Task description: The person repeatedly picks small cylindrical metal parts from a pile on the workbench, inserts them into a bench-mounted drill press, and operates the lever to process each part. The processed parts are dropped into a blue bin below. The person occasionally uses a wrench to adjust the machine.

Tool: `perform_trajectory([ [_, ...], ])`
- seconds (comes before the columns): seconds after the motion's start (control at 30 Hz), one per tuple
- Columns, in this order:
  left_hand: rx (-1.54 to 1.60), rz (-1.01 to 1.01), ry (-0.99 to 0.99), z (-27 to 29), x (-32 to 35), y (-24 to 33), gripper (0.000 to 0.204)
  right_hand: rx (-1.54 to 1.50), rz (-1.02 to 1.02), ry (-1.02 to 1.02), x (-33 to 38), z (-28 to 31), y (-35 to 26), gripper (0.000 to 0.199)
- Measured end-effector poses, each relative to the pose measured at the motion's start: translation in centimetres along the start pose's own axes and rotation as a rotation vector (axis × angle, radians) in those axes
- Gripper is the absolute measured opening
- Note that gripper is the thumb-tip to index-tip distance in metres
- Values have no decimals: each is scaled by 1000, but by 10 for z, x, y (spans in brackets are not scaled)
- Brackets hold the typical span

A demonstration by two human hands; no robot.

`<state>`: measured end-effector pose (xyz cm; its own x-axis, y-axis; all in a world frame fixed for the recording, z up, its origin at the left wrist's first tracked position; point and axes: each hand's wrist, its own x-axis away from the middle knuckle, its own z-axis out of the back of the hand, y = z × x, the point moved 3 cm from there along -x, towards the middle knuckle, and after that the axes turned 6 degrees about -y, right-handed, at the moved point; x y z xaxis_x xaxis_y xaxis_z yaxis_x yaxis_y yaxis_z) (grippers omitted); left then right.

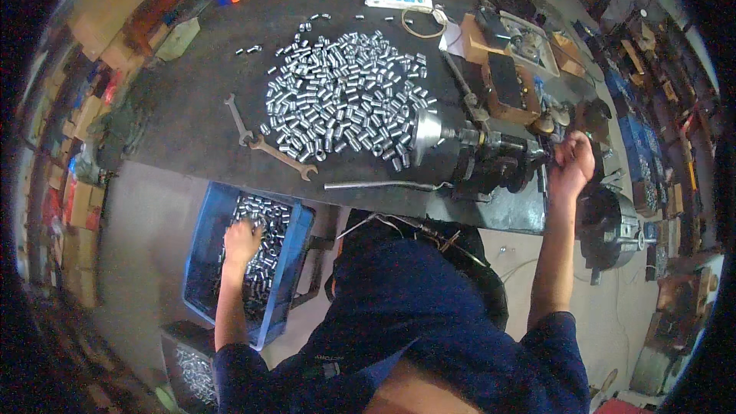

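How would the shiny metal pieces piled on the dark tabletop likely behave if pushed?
The metal pieces would probably roll: they look like short cylinders, many lying on their sides. They are likely stiff and fairly heavy for their size, given the metallic shine. Their smooth-looking surfaces may make them slippery.

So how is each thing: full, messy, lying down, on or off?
Blue bin: open-topped, holding metal bits
Left hand: in the bin
Machine: on or off, can't tell
Right hand: curled, at machine's end
Pile: spread loosely
Wrenches: lying flat
Power strip: lying down; on or off, can't tell
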<state>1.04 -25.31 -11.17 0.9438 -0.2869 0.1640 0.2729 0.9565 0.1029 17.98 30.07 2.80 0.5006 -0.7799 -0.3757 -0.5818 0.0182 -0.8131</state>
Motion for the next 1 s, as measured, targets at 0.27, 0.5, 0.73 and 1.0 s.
perform_trajectory([
  [0.27,537,-430,295,83,-42,159,18,73,-167,2,65,46,13,22],
  [0.5,189,-622,118,52,-113,268,24,4,-351,131,58,78,76,18],
  [0.73,102,-743,156,42,-79,244,16,-28,-329,75,64,62,64,16],
  [1.0,193,-798,133,45,-73,232,18,-1,-329,63,63,67,66,19],
])
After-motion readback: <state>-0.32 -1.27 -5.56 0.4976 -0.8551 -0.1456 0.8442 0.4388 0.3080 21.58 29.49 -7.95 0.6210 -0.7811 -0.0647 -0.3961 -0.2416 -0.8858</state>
